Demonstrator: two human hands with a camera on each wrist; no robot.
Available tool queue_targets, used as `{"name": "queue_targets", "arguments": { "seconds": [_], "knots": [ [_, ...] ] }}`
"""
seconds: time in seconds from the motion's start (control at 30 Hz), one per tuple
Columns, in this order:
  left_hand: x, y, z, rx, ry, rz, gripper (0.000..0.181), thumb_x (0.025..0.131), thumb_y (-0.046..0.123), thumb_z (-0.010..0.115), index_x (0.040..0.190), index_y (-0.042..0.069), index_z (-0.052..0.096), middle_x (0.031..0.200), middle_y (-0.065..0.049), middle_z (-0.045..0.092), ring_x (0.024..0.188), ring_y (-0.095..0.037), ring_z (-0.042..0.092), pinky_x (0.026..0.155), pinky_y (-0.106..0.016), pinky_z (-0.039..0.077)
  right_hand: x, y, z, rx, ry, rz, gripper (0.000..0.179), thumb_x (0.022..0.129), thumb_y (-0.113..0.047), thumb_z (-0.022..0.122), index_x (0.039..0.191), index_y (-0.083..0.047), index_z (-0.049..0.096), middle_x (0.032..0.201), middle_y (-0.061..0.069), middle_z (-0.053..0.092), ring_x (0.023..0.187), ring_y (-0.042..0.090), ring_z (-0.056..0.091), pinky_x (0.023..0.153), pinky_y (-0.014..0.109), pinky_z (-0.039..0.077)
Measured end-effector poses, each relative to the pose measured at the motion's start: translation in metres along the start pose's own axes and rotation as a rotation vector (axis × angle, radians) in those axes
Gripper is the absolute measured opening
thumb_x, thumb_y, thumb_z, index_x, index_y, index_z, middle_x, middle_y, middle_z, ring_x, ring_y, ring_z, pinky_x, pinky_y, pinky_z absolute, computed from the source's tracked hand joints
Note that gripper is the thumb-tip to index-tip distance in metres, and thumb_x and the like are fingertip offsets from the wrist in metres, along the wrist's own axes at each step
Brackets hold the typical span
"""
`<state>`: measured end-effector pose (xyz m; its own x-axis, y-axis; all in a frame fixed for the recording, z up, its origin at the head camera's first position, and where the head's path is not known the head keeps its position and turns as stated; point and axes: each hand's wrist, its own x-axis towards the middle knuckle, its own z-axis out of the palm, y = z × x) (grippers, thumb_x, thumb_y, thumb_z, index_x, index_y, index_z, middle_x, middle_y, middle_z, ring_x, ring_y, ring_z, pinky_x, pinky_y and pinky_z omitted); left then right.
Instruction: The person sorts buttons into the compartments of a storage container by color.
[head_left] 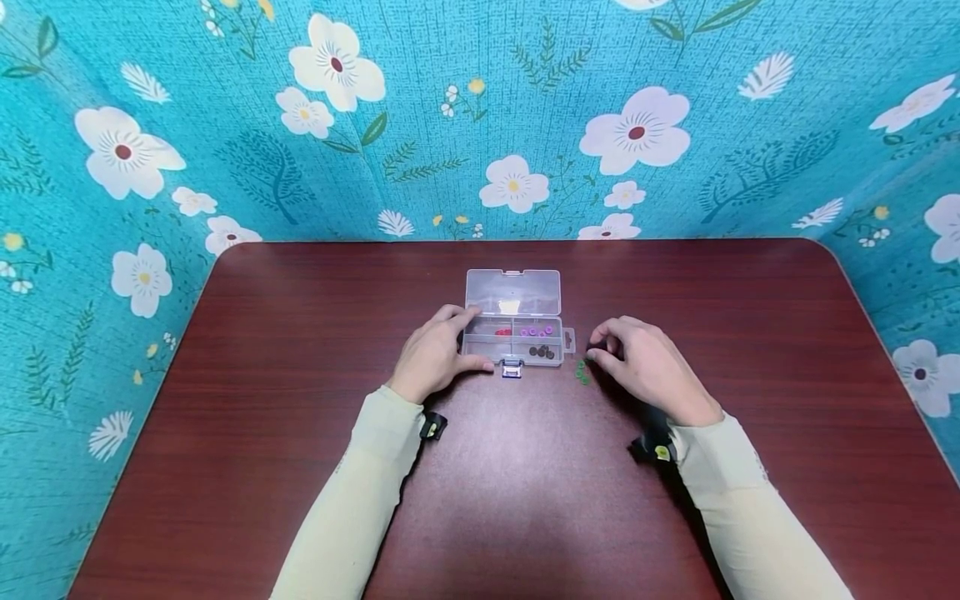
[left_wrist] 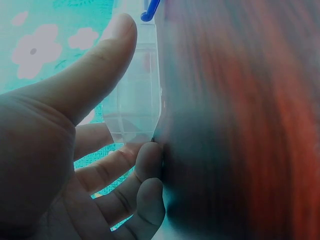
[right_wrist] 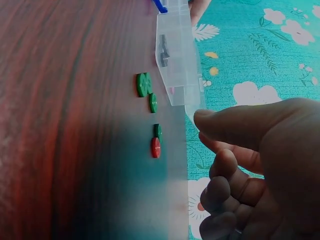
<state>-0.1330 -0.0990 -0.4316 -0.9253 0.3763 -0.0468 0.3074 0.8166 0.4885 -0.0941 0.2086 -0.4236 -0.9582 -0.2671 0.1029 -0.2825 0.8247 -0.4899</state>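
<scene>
A clear plastic compartment box (head_left: 487, 350) sits on the table with its lid (head_left: 513, 292) raised at the back. My left hand (head_left: 433, 354) grips its left end, thumb at the front edge and fingers around the side. Inside are red buttons (head_left: 503, 332), purple buttons (head_left: 536, 332) and brown buttons (head_left: 542, 352), each in its own compartment. My right hand (head_left: 637, 362) hovers right of the box, fingers loosely curled, with nothing visible between thumb and index finger. Below its fingertips lie several green buttons (right_wrist: 144, 84) and one red button (right_wrist: 156, 148).
The dark red wooden table (head_left: 300, 300) carries the box near its far middle. A blue latch (head_left: 512, 368) hangs at the box front, and a hanging tab (head_left: 569, 340) sticks out on the right. Behind the table stands a turquoise floral cloth (head_left: 450, 142).
</scene>
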Motion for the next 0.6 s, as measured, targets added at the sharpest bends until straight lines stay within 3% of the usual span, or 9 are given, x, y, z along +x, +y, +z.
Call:
{"name": "queue_targets", "arguments": {
  "seconds": [0.6],
  "knots": [
    [-0.0002,-0.0004,-0.0001,-0.003,0.009,0.007,0.092,0.074,0.050,0.087,0.151,0.017,0.049,0.135,-0.005,0.056,0.105,-0.022,0.061,0.088,-0.043,0.052,-0.0055,0.0081,0.0014,0.006,-0.040,-0.001,0.009,0.088,-0.014,0.077,0.096,-0.014,0.072,0.080,-0.002,0.056,0.074,0.014,0.051,0.067,0.034,0.041]
  ]
}}
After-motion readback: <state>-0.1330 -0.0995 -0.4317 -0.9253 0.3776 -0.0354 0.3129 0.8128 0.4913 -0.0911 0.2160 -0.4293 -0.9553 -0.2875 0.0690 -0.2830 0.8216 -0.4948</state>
